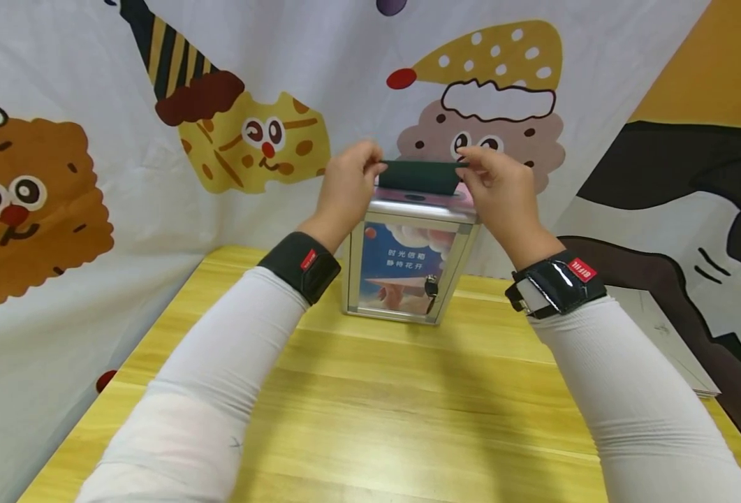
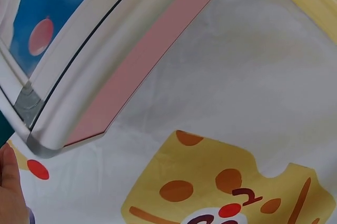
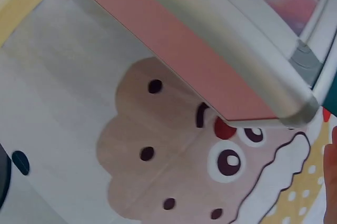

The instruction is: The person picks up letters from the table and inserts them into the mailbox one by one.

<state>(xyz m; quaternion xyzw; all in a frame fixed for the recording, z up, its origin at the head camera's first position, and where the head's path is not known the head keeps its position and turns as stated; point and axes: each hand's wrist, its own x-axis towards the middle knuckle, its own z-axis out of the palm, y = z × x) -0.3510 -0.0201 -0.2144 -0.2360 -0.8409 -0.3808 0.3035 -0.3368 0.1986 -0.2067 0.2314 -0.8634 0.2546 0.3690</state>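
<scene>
A metal-framed letter box (image 1: 464, 244) stands upright near the table's back edge, with a blue printed front panel (image 1: 379, 262) and a lock with keys (image 1: 431, 288). Just above its pink top, a flat dark green envelope (image 1: 417, 177) stretches between two hands. My left hand (image 1: 347, 187) pinches its left end and my right hand (image 1: 502, 199) its right upper corner. A dark slot (image 1: 415, 198) shows just in front of the envelope's lower edge; whether that edge enters the box cannot be told. Both wrist views show the box's side, with only bits of fingers (image 2: 9, 169) at the border.
The wooden table (image 1: 370, 405) extends in front of the box. A stack of pale flat boards or sheets (image 1: 665, 335) lies at the right edge. Behind hangs a white cloth (image 1: 276, 42) printed with cartoon food figures.
</scene>
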